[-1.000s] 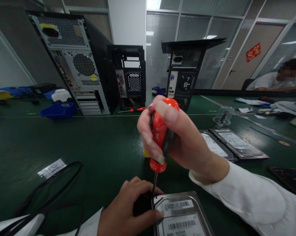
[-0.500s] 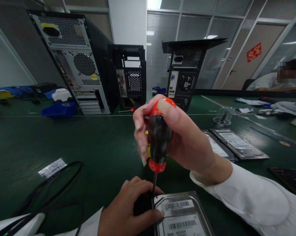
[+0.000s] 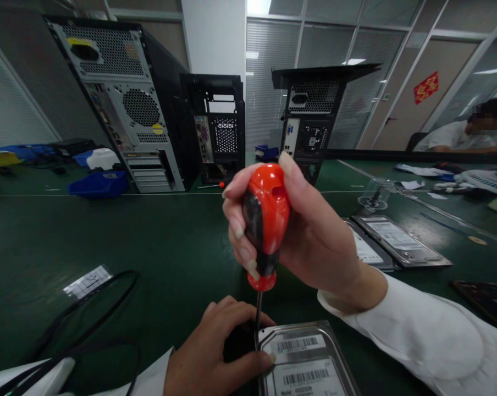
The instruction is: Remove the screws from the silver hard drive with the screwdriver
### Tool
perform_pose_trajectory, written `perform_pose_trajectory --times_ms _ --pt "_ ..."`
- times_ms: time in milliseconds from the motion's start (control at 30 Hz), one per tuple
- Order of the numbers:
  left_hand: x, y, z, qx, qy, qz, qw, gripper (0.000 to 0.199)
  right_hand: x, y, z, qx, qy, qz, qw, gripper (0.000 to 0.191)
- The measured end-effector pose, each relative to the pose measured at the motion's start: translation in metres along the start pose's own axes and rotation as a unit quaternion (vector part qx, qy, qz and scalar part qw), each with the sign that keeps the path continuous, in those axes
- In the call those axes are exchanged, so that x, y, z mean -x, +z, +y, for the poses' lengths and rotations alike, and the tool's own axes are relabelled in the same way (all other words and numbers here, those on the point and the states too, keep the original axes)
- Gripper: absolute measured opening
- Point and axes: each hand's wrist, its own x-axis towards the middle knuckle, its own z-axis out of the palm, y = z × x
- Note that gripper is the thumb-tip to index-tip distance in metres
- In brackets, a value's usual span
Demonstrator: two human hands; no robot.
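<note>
A red and black screwdriver (image 3: 269, 220) stands upright in my right hand (image 3: 314, 236), its handle gripped between thumb and fingers. Its thin shaft runs down along the left edge of a hard drive (image 3: 304, 357) with barcode labels; the tip is hidden. My left hand (image 3: 224, 346) steadies the drive at its left edge, thumb on the label and fingers behind the far left corner, closed on it. The drive's near end is cut off by the frame.
Two more hard drives (image 3: 401, 239) lie to the right, beyond a dark phone (image 3: 485, 302). Computer cases (image 3: 145, 110) stand at the back, near a blue tray (image 3: 98, 184). Black cables (image 3: 108, 308) and a label sheet (image 3: 87, 280) lie left. A person (image 3: 458, 135) sits far right.
The screwdriver handle has turned, now showing more red towards me. My right thumb has shifted up along the handle. My left hand and the hard drive have stayed put.
</note>
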Motion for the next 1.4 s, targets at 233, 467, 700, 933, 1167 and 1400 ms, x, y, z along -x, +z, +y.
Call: perform_pose_trajectory --times_ms 233,467,700,933,1167,1400 --pt "-0.0009 0.0012 -0.0015 -0.016 0.010 0.002 1.000 0.026 0.0017 -0.0033 0.0054 -0.008 -0.012 -0.007 1.000 0.018" --pt "0.0003 0.0001 0.0016 -0.012 -0.002 -0.001 1.000 0.027 0.0007 0.0006 -0.0018 0.005 0.013 -0.013 1.000 0.038" --pt "0.0004 0.0011 -0.0006 -0.001 -0.003 0.003 1.000 0.028 0.0013 0.0000 0.0007 -0.020 -0.005 0.002 1.000 0.018" --pt "0.0015 -0.0006 0.0036 -0.011 0.005 0.005 1.000 0.025 0.0013 -0.0014 -0.0010 0.013 0.007 -0.004 1.000 0.028" --pt "-0.0017 0.0018 -0.0053 0.001 0.014 -0.002 1.000 0.028 -0.0003 -0.0022 0.0016 -0.006 -0.016 -0.022 1.000 0.017" --pt "-0.0002 -0.0008 -0.0008 -0.013 0.006 -0.009 1.000 0.027 0.0006 -0.0051 0.0044 -0.026 -0.014 -0.007 1.000 0.014"
